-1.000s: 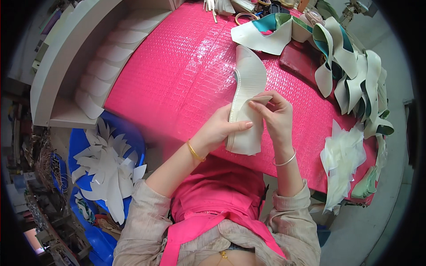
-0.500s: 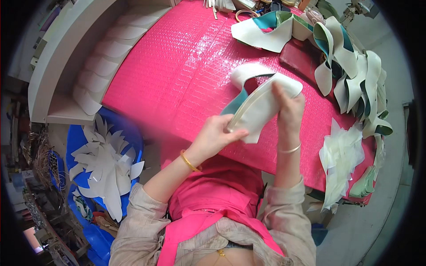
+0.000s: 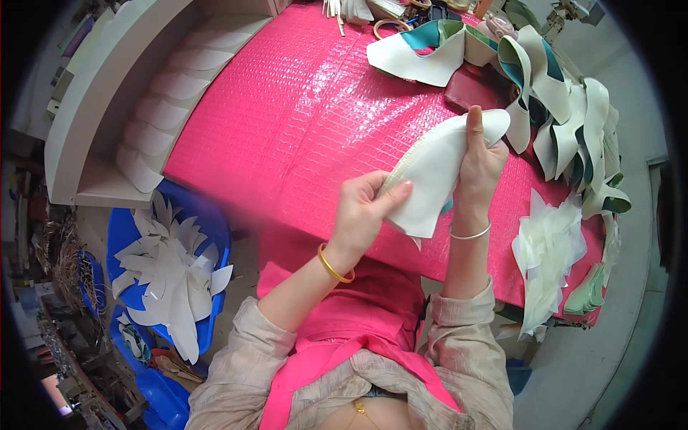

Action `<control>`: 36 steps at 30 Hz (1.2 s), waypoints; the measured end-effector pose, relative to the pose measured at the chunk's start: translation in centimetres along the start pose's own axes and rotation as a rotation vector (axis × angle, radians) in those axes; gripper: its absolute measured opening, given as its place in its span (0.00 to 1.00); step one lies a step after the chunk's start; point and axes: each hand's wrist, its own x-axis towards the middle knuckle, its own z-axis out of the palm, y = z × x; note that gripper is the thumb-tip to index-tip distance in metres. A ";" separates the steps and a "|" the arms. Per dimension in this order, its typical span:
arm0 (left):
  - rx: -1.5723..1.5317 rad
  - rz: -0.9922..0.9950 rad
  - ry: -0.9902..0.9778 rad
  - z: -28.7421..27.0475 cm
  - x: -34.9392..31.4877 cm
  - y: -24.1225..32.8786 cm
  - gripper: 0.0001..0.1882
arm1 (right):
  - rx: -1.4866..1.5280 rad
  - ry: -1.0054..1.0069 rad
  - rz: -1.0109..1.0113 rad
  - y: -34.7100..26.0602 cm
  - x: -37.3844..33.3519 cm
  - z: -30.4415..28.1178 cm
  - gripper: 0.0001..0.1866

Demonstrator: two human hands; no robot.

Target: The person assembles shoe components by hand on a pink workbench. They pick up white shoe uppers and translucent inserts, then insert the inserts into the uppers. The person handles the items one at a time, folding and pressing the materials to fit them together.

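Note:
Between my two hands is a white shoe upper, held above the pink-covered table. Its smooth outer side faces up, and a pale seam runs along its curved left edge. A bit of teal lining peeks out by my right palm. My left hand pinches the lower left edge, thumb on top and fingers underneath. My right hand grips the right end, its thumb laid over the face. What the fingers do beneath the upper is hidden.
Joined white uppers with teal and green lining hang along the table's right side, beside a dark red block. Thin translucent pieces lie at the right edge. White cut pieces fill a blue bin at left, below a grey shelf.
The upper has been turned over: its open loop with teal lining showed before, and now the flat white side faces up. My left hand has shifted right and rotated upward.

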 end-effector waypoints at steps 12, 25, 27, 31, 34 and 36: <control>-0.275 0.127 0.266 1.0 3.6 2.6 0.19 | -0.381 -0.663 -0.295 -0.1 -7.2 -1.0 0.36; -0.070 0.353 0.246 2.1 2.8 4.7 0.20 | 0.308 -0.458 0.171 -1.3 -7.0 0.4 0.18; -0.113 0.316 0.228 1.7 2.7 4.9 0.19 | 0.178 -0.467 0.058 -2.1 -7.5 1.1 0.19; -0.310 0.087 0.144 1.1 2.8 4.4 0.19 | 0.115 -0.408 -0.202 -0.9 -9.2 1.3 0.18; -0.177 0.269 0.260 0.8 3.1 4.7 0.18 | 0.296 -0.361 0.017 -0.5 -9.0 1.8 0.15; 0.144 0.387 0.273 0.2 2.6 4.0 0.16 | 0.348 -0.377 0.098 -1.1 -8.1 2.1 0.15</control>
